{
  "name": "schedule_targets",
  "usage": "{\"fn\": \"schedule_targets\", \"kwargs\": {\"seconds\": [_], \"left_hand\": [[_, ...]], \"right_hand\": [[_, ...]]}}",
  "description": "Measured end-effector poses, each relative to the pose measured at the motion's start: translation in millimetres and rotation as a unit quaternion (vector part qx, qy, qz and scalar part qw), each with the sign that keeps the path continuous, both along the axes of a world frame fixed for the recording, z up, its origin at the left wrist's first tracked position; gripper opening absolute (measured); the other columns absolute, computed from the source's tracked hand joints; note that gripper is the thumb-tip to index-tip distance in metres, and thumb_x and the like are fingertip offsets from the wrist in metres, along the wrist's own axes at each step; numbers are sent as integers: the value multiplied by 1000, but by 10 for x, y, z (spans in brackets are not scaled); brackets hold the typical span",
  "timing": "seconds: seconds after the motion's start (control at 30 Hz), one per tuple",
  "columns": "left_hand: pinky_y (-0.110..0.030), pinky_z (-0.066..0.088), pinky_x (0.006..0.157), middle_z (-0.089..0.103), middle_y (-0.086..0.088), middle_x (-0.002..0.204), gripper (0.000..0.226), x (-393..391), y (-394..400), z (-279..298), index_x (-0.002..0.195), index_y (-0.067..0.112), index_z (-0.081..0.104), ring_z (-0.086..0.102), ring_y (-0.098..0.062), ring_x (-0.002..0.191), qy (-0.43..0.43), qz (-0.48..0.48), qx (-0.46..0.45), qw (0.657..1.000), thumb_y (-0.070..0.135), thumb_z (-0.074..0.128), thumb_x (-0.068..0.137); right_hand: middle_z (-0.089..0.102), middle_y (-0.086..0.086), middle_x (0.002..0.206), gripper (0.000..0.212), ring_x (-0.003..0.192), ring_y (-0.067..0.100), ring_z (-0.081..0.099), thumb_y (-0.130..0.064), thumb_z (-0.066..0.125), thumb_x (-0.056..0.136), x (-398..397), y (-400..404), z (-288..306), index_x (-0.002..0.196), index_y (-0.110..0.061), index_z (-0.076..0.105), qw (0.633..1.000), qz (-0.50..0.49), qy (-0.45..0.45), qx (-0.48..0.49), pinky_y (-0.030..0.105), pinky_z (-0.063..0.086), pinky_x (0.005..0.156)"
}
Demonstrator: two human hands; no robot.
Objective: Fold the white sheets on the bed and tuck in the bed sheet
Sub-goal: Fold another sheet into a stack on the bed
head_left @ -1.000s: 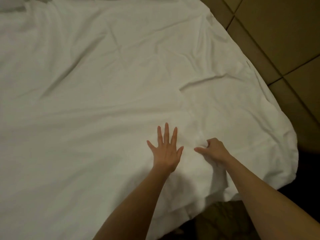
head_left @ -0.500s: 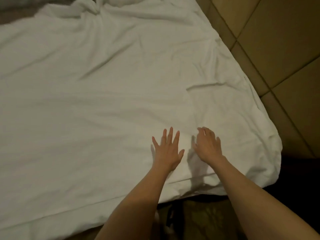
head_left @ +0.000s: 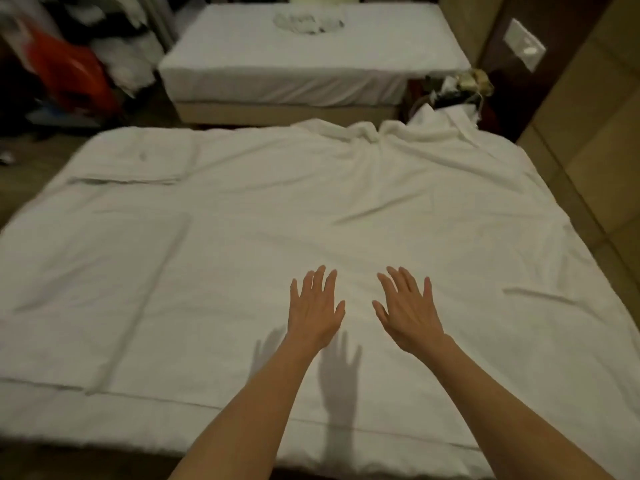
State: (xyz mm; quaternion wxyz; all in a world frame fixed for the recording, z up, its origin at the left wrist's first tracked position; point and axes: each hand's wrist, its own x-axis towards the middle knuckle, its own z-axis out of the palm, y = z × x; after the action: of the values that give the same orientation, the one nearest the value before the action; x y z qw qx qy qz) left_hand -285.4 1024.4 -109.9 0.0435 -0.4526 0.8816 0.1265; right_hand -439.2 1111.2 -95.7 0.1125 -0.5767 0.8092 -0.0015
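A wide bed fills most of the view, covered by a large white cotton sheet point(head_left: 398, 216) spread nearly flat, with soft creases running across its right half and a bunched, gathered ridge at its far edge. The sheet's near hem lies along the near side of the bed, close to the viewer. On the far left part of the bed rests a smaller folded white sheet point(head_left: 128, 166), a flat rectangle with its layered edge facing near.

Beyond the bed, across a narrow gap of floor, stands a second white-covered bed point(head_left: 311, 60) with a small crumpled pale cloth on top. To its left is a blurred heap of red and white clutter point(head_left: 76, 71). A tan panelled wall point(head_left: 588, 140) runs along the right side.

Two bare forearms reach in from the near edge. The left hand point(head_left: 315, 311) and the right hand point(head_left: 408, 311) are held palm down over the middle of the large sheet, side by side and apart. Fingers on both are straight and slightly spread, gripping nothing. Their shadows fall on the sheet just nearer the viewer; whether the palms touch the cloth cannot be told.
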Motion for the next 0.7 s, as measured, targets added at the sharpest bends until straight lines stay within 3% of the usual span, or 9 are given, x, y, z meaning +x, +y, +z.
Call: {"fn": "schedule_targets", "kwargs": {"seconds": [0.13,0.23,0.3,0.47,0.7], "left_hand": [[-46,2,117,11,-1,159,55,1052,-637,459,152,20,14,9,-20,146,31,38,-39,998,40,26,102],[-45,31,105,43,-4,142,53,1959,-1169,816,138,17,43,39,-23,132,99,50,-130,985,42,28,95],[-41,42,92,56,-5,128,51,2548,-1478,995,127,16,55,47,-22,119,132,56,-200,969,42,33,90],[-49,42,96,55,-6,132,50,3757,-1971,1092,129,16,54,52,-25,120,98,106,-202,969,41,34,91],[-51,47,89,60,-8,124,51,4871,-2502,663,121,14,61,61,-27,110,16,173,-173,969,41,34,88]], "right_hand": [[19,6,158,55,147,24,9,-42,30,101,947,-655,304,150,-16,23,999,17,-19,-44,55,5,115],[24,4,156,52,146,23,12,-40,34,100,1739,-1222,563,147,-17,28,993,19,-57,-105,53,7,116],[26,3,154,51,146,22,13,-39,36,100,2216,-1559,715,146,-17,30,986,34,-76,-144,52,7,116],[24,2,155,52,146,21,12,-39,35,100,3159,-2131,746,146,-18,28,983,82,-100,-134,52,7,117],[17,4,158,55,146,23,9,-40,31,101,4119,-3056,379,149,-17,19,985,138,-82,-69,54,5,116]]}}
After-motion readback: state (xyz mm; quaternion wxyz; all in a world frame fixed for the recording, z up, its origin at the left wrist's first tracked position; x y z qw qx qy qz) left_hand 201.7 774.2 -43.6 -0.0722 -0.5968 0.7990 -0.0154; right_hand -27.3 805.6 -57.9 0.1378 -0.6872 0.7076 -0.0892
